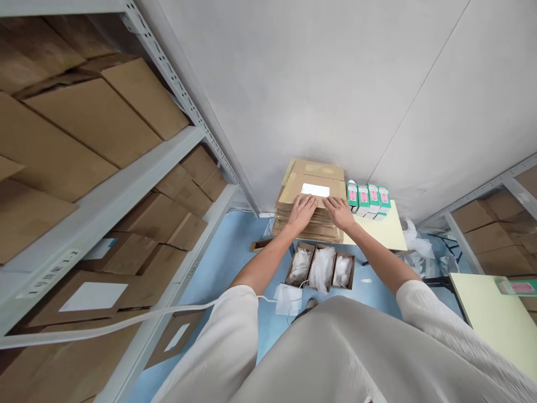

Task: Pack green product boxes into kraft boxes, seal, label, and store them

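Our grey garment (335, 358) fills the bottom of the view, with both arms reaching forward from white sleeves. Our left hand (304, 211) and right hand (339, 212) rest palm down on the near edge of a stack of flattened cardboard (291, 191), fingers extended and slightly spread, pressing on it but gripping nothing. Between and just beyond our fingertips is a white label (315, 190) on the top piece. The stack sits on a pale yellow table (390, 232) by the wall (314, 84), with green-and-white boxes (374, 197) just to its right. Below, on the blue floor (235, 240), three open cartons (351, 275) hold white wrapping (323, 264). A pale cord (168, 309) crosses in front of the left shelving (126, 190), which is full of brown boxes (96, 117). To our right we see a second table (495, 313) and another rack (465, 240).
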The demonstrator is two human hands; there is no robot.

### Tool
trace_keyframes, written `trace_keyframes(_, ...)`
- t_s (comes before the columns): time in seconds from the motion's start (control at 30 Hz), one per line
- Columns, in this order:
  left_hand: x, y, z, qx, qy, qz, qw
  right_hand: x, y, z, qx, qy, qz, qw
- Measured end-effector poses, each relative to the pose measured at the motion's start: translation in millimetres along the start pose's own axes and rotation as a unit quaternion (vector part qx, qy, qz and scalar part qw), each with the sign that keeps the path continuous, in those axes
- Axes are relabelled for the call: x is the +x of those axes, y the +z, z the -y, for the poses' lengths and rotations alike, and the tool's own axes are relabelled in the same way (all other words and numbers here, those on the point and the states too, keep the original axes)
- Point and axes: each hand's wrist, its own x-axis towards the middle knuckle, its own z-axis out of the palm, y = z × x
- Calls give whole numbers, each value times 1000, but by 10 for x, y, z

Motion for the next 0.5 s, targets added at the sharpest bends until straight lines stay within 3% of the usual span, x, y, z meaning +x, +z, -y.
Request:
trace_keyframes(0.27,254,51,-656,84,103,2,991,-439,-363,-234,-53,16,-65,996)
trace_keyframes(0.4,376,260,-1071,186,171,6,968,-913,-564,-422,-104,28,-115,987)
trace_keyframes(0.5,437,526,-1437,207,214,15,954,-1375,-719,-562,-141,57,-128,980)
